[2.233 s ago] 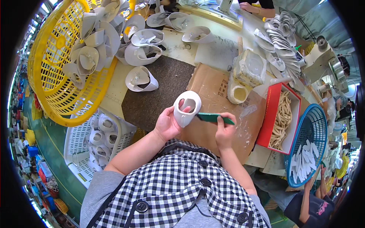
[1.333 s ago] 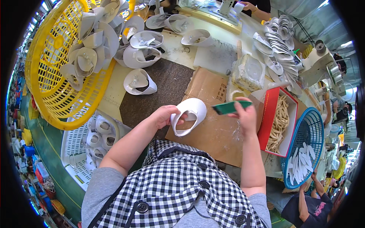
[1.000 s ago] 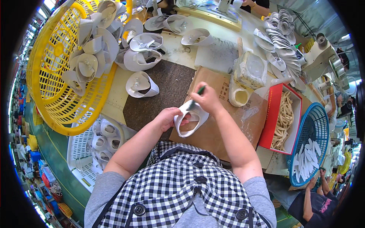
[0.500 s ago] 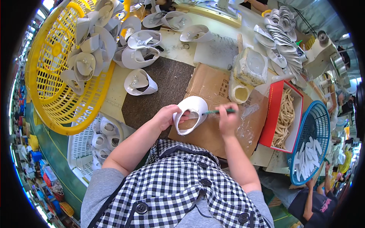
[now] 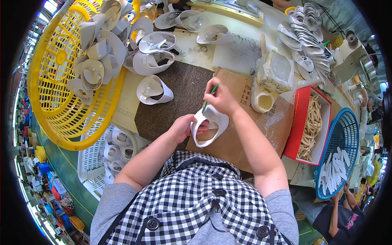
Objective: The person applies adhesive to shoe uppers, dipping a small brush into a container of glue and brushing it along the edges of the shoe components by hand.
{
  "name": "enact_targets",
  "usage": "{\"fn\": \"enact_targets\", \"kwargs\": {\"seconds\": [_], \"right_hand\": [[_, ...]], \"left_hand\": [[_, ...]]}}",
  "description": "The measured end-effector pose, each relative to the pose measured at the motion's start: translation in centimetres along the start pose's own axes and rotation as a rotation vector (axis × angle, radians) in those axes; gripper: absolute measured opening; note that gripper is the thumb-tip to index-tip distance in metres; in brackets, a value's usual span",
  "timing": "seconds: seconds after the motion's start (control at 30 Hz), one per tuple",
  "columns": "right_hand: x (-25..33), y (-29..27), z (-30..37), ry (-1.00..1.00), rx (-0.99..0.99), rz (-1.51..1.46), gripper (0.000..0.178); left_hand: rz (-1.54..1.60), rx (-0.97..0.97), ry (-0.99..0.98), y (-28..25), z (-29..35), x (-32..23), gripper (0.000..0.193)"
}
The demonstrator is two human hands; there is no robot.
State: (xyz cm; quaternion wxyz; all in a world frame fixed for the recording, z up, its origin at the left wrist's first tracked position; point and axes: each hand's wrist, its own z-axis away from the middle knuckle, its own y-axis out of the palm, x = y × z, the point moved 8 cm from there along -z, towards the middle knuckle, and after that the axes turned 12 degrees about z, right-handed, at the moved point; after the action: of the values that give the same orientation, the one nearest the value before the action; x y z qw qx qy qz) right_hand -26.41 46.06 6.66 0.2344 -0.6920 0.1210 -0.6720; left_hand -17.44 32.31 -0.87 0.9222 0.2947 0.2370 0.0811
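Over the cardboard sheet (image 5: 245,143), my left hand (image 5: 182,127) grips a white shoe upper (image 5: 219,124) by its left edge, fingers curled through the opening. Between the fingers of my right hand (image 5: 221,99) is a slim green-handled brush (image 5: 215,87), its lower end at the upper's far left rim. The tip is too small to make out. Beyond my left hand, another white shoe upper (image 5: 166,96) stands on a dark brown mat (image 5: 181,77).
At left, a yellow basket (image 5: 69,141) holds piled uppers. A crusted pot (image 5: 264,77) with a cup-like opening stands at the cardboard's far side. To the right are a red box (image 5: 297,122) of beige strips and a blue basket (image 5: 350,122) of white pieces. Someone's arm (image 5: 334,216) shows lower right.
My right hand has swung left and away from me with the brush, from the upper's right side to its far left rim. The left hand still holds the upper, now turned slightly.
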Motion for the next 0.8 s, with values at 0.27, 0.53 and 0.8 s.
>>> {"fn": "enact_targets", "kwargs": {"seconds": [0.27, 0.53, 0.8], "right_hand": [[-6.6, -4.2, 12.2, 0.24, -0.642, -0.37, 0.015], [-4.1, -1.4, 20.7, 0.434, -0.749, -0.886, 0.016], [0.4, -1.8, 19.2, 0.222, -0.668, -0.802, 0.013]], "left_hand": [[0.035, -0.061, 0.013, -0.2, 0.7, 0.1, 0.043], [0.473, 0.048, -0.121, 2.9, 1.7, 1.5, 0.041], [0.752, -0.004, 0.087, 2.1, 5.2, 1.9, 0.039]]}}
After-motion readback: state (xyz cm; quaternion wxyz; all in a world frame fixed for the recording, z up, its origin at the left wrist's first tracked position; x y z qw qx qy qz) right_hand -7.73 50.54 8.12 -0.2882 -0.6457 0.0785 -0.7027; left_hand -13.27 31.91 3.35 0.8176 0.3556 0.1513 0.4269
